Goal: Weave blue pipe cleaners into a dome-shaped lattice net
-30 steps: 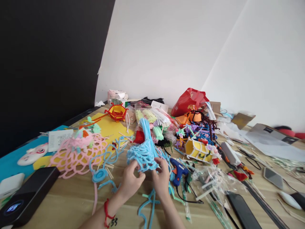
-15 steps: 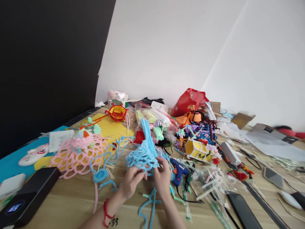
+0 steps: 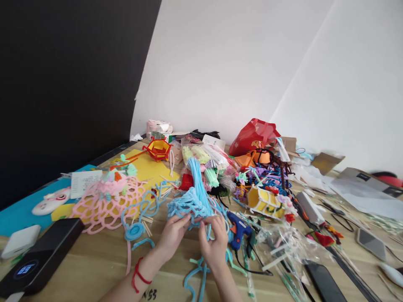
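Both my hands grip a light-blue pipe-cleaner net (image 3: 192, 201) over the wooden table. My left hand (image 3: 171, 235), with a red cord on its wrist, pinches the net's lower left edge. My right hand (image 3: 215, 242) is closed on the net's lower right strands. A bundle of blue stems rises from the net toward the back. More loose blue pipe-cleaner pieces (image 3: 195, 274) lie under my wrists. A blue glue gun (image 3: 237, 230) lies just right of my right hand.
A pink pipe-cleaner net (image 3: 105, 203) and a blue loop (image 3: 134, 231) lie at left. A black device (image 3: 39, 258) sits at the front left. Packs of pipe cleaners (image 3: 208, 161), a yellow basket (image 3: 264, 199), a red bag (image 3: 252, 134) and phones (image 3: 324, 283) crowd the right.
The net has dropped lower and flattened. My hands have shifted slightly toward me, with my right hand now curled lower on the strands. The camera view has shifted a little.
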`<state>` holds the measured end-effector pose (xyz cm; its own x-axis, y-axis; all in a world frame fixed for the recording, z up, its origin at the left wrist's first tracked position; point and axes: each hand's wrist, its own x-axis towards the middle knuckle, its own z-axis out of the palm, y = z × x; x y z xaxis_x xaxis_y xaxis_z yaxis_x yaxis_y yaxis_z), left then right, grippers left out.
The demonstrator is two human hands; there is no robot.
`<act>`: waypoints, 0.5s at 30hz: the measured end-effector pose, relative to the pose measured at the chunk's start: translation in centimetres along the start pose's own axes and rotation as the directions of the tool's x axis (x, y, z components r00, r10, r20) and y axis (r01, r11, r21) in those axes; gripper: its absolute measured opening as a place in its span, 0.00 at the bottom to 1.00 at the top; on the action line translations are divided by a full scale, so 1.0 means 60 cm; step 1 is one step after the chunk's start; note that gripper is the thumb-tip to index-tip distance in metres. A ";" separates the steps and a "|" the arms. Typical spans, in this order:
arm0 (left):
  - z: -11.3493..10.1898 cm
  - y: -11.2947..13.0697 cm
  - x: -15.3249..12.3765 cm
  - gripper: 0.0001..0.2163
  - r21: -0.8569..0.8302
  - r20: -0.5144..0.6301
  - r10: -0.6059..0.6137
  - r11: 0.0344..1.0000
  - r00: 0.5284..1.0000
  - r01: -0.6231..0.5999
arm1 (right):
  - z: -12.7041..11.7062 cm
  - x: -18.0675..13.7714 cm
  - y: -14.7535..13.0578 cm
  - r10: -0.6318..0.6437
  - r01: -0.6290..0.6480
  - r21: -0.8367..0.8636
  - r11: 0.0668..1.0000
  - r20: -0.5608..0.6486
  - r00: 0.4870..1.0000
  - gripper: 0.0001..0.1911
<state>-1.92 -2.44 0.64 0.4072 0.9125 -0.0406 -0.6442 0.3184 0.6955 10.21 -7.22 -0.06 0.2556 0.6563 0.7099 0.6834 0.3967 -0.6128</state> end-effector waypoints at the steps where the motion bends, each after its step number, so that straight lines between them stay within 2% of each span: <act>1: -0.001 0.001 0.000 0.04 -0.027 -0.018 -0.007 1.000 1.000 0.006 | 0.002 0.000 -0.003 -0.034 0.033 0.015 0.999 0.029 0.999 0.05; 3: -0.004 0.000 0.001 0.04 -0.080 -0.055 -0.029 0.996 0.998 0.025 | 0.008 -0.001 -0.005 -0.053 0.052 0.035 0.998 0.056 0.997 0.10; 6: -0.007 -0.008 0.000 0.04 -0.136 -0.068 -0.084 0.988 0.994 0.074 | 0.016 -0.003 0.001 -0.005 0.002 0.044 0.999 0.054 0.999 0.08; 9: -0.004 -0.018 -0.003 0.05 -0.126 -0.034 -0.124 0.985 0.992 0.118 | 0.018 -0.002 0.006 0.073 -0.078 0.064 0.995 0.068 0.995 0.05; 13: -0.001 -0.021 -0.008 0.08 -0.098 0.028 -0.140 0.985 0.990 0.142 | 0.012 0.003 0.000 0.165 -0.183 0.120 0.976 0.145 0.976 0.08; 15: -0.002 -0.016 -0.007 0.09 -0.132 0.018 -0.145 0.980 0.989 0.146 | 0.010 0.004 -0.002 0.205 -0.230 0.156 0.961 0.163 0.965 0.09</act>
<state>-1.56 -3.07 -0.10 0.5080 0.8518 -0.1278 -0.6575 0.4794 0.5813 9.80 -6.73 -0.03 0.2748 0.8193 0.5032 0.4915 0.3301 -0.8059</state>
